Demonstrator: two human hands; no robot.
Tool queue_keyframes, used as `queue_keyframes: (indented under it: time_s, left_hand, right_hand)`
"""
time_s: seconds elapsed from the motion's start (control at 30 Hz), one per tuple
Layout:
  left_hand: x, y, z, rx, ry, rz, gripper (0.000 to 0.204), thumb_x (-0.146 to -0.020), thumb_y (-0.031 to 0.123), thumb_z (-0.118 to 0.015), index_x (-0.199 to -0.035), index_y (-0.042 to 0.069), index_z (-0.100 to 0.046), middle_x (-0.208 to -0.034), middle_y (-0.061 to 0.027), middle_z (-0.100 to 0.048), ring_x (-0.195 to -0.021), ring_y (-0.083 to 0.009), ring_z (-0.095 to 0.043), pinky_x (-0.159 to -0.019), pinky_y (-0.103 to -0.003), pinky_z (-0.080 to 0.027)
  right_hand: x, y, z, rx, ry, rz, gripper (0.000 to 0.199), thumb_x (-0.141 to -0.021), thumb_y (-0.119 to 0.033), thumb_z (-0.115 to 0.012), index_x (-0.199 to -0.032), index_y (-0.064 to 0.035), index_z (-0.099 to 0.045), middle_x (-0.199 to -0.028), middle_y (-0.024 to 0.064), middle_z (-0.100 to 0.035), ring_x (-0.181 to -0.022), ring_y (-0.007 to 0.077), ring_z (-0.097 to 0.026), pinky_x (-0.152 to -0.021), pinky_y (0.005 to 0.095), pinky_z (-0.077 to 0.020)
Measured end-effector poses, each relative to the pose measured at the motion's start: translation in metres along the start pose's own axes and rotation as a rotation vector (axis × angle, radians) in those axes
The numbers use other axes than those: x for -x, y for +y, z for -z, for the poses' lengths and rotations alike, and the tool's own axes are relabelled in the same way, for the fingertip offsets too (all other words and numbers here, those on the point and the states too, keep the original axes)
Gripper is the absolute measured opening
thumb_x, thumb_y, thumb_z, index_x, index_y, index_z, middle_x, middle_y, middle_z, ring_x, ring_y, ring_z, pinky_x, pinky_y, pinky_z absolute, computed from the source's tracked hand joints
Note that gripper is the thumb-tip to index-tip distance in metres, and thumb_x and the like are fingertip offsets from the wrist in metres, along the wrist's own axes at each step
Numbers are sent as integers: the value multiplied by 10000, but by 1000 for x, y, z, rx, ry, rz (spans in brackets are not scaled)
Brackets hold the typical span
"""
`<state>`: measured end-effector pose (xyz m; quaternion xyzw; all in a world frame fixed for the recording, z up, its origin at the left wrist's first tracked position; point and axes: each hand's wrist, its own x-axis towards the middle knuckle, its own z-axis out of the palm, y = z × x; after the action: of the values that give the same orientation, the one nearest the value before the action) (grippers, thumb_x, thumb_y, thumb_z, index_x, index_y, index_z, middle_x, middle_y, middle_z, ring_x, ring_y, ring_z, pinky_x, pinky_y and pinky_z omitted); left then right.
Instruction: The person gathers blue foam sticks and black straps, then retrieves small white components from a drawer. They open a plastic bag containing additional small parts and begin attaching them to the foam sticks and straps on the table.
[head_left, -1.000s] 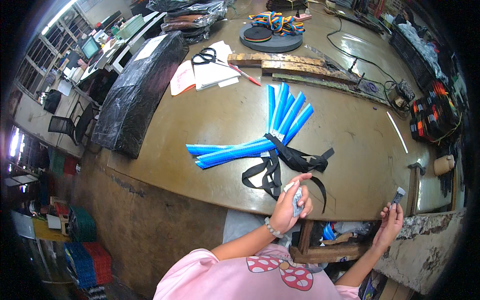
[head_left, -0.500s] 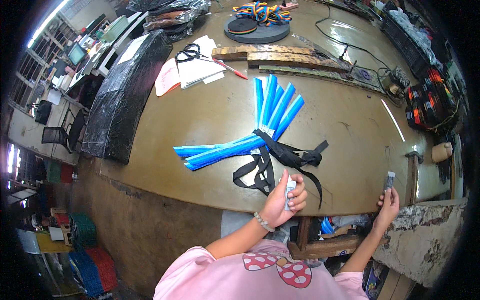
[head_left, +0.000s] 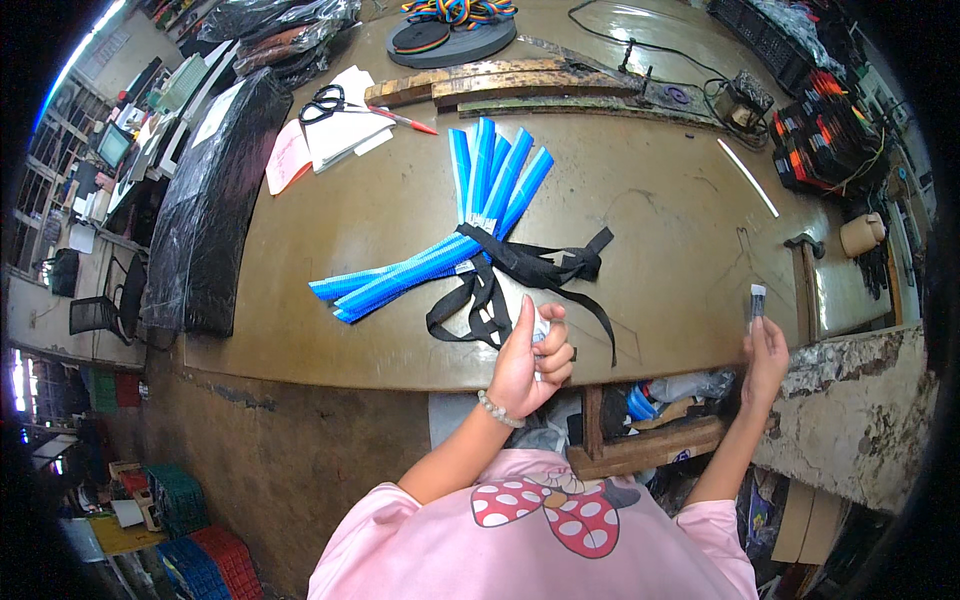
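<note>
My left hand (head_left: pixel 533 358) is closed, thumb up, around a small white printed piece (head_left: pixel 541 330), mostly hidden by the fingers. It is at the table's near edge, close to the loops of a black strap (head_left: pixel 548 268). That strap lies tangled over a fan of blue striped strips (head_left: pixel 507 180) and more blue strips (head_left: pixel 385 285) pointing left. Farther right, my right hand (head_left: pixel 765 358) pinches a small dark grey piece with a white end (head_left: pixel 757 300), upright between thumb and fingers; its kind is unclear.
Scissors (head_left: pixel 323 104), papers (head_left: pixel 345 135) and a red pen (head_left: pixel 412 125) lie at the back left of the table (head_left: pixel 660 270). Wooden bars (head_left: pixel 530 88) and rolled webbing (head_left: pixel 450 45) are behind. A black wrapped package (head_left: pixel 205 220) stands left; a hammer (head_left: pixel 803 243) rests right.
The whole view has shifted, so the table and its things appear higher and farther left. Both hands keep their grips; the strips and strap look unmoved on the table.
</note>
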<state>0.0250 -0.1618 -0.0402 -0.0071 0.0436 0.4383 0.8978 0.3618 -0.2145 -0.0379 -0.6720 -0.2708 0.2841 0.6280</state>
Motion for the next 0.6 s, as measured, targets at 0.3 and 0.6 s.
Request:
queue_keyframes:
  time_s: [0.3,0.6]
  left_hand:
    - [-6,-4,-10,10,17,-122,437,-939,410,-356,-1185,72,-485,-736,-22,-427,-681,-153,-404,-601,-281,-362]
    - [-7,-6,-7,-73,121,-148,396,-951,300,-338,-1256,63,-426,-826,-31,-472,-776,-167,-456,-695,-307,-402]
  right_hand:
    - [3,-3,-7,71,5,37,228,-855,-122,-617,-1012,36,-568,-788,19,-573,-633,55,-518,-559,174,-436]
    - [12,-6,-24,211,97,78,193,-850,-120,-624,-975,22,-583,-765,1,-551,-609,42,-478,-531,174,-405]
